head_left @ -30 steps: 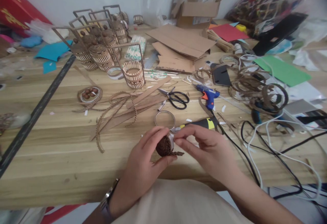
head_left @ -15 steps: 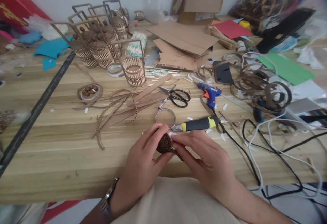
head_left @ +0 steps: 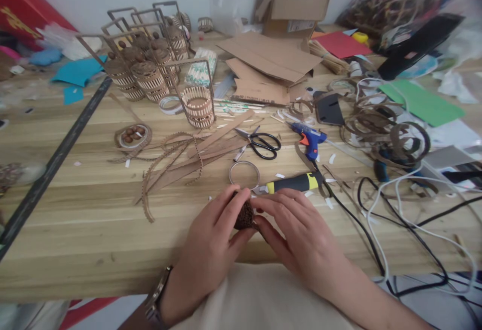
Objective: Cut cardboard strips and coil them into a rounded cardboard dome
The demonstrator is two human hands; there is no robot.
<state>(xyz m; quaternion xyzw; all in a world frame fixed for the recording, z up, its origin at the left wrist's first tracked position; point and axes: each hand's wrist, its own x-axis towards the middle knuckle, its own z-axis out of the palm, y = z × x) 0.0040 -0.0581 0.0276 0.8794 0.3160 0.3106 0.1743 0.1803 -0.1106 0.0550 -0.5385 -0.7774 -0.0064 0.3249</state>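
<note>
1. Hands meet at the near edge of the wooden surface [head_left: 94, 229]: the left hand [head_left: 214, 242] and the right hand [head_left: 297, 234] close together around a small brown coil of corrugated card [head_left: 244, 215], held just above the wood.
2. Left fingers [head_left: 229, 204] curl over the top of the coil while the thumb presses from below, a grip that appears to keep the winding tight.
3. Right fingers [head_left: 274, 204] pinch the coil's other side, narrow and closed on it, apparently steadying the loose end.
4. Tools lie within easy reach just beyond the hands: a yellow-and-black knife [head_left: 293, 183], a thin ring [head_left: 244, 173], black scissors [head_left: 261, 143] and a blue glue gun [head_left: 309, 138].
5. Strips of corrugated card [head_left: 176, 161] fan out to the left, close by as stock.
6. Slatted basket-like models [head_left: 150, 76] stand grouped well back, away from the working area, with flat cardboard sheets [head_left: 271, 59] and an open box [head_left: 293, 8] behind.
7. Cables [head_left: 380, 204] trail across the right side.
</note>
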